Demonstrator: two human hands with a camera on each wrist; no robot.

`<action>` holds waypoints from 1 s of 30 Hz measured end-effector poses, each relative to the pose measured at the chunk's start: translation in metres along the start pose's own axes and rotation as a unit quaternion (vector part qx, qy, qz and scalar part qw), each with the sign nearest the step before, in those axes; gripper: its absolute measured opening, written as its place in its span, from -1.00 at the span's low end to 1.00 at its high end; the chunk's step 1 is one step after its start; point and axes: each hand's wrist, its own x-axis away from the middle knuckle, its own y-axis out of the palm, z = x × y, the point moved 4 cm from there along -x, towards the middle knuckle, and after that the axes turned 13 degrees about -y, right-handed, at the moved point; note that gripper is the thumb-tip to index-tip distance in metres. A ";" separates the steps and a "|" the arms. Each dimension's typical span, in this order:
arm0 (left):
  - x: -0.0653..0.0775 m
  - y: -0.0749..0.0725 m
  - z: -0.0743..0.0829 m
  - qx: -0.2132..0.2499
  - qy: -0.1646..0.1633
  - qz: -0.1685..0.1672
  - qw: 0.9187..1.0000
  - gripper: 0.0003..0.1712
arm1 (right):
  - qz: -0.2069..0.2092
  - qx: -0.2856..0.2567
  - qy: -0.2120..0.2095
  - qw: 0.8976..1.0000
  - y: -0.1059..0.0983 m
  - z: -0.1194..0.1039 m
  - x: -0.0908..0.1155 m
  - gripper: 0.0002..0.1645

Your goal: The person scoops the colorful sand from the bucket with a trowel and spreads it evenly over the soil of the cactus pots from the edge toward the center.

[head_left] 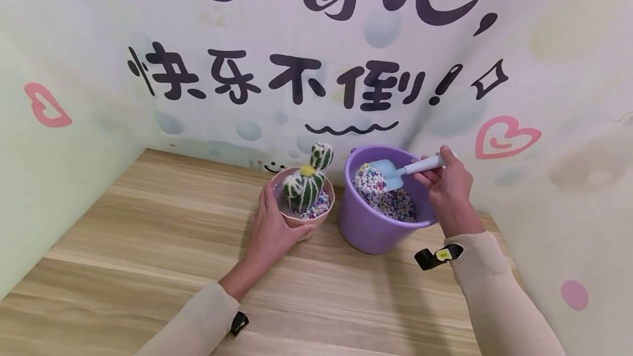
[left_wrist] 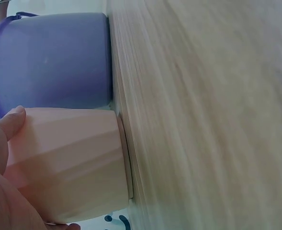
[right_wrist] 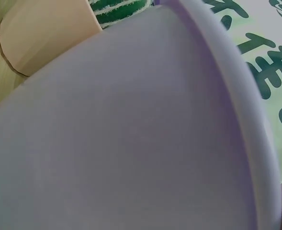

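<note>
My left hand [head_left: 272, 229] grips a pink faceted flower pot [left_wrist: 76, 163], thumb on the near side and fingers around the far rim. In the pot a green cactus with white woolly stripes [head_left: 303, 192] stands upright, with multicoloured pebbles [head_left: 318, 207] around part of its base. My right hand [head_left: 452, 188] holds a small light blue trowel [head_left: 393, 173] by its white handle. Its blade carries a heap of mixed pebbles [head_left: 370, 180] over the mouth of a purple bucket [head_left: 363, 229]. More pebbles [head_left: 398, 206] lie inside the bucket. The right wrist view shows mostly the bucket's outer wall.
The pot and bucket stand side by side on a wood-grain table [head_left: 148, 246], close to its back edge. A printed cloth backdrop [head_left: 277, 114] with large black characters rises behind and on both sides.
</note>
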 end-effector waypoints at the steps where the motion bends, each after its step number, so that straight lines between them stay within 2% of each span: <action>1: 0.000 0.000 0.000 -0.001 0.000 0.000 1.000 0.52 | 0.001 -0.002 0.001 1.000 0.000 0.000 0.000 -0.70; 9: -0.002 -0.005 -0.005 -0.004 -0.016 -0.040 0.999 0.63 | 0.006 -0.012 0.010 1.000 -0.003 -0.001 0.002 -0.69; 12: -0.008 -0.010 -0.007 -0.016 -0.006 -0.062 0.998 0.65 | 0.006 -0.022 0.015 1.000 -0.003 -0.002 0.002 -0.69; 15: -0.016 -0.015 -0.007 -0.024 0.018 -0.086 0.996 0.66 | 0.003 -0.031 0.020 0.999 -0.003 -0.003 0.002 -0.66; 19: -0.025 -0.019 -0.006 -0.011 0.042 -0.127 0.991 0.66 | 0.000 -0.042 0.029 0.999 -0.002 -0.003 0.002 -0.63; 23: -0.031 -0.021 -0.007 0.012 0.039 -0.166 0.985 0.59 | -0.001 -0.055 0.042 0.998 -0.002 -0.003 0.003 -0.62; 26: -0.032 -0.020 -0.007 0.028 0.037 -0.179 0.983 0.54 | -0.004 -0.061 0.048 0.997 -0.001 -0.002 0.004 -0.62; 30: -0.032 -0.019 -0.006 0.038 0.034 -0.178 0.983 0.51 | -0.007 -0.068 0.051 0.996 -0.001 0.000 0.005 -0.65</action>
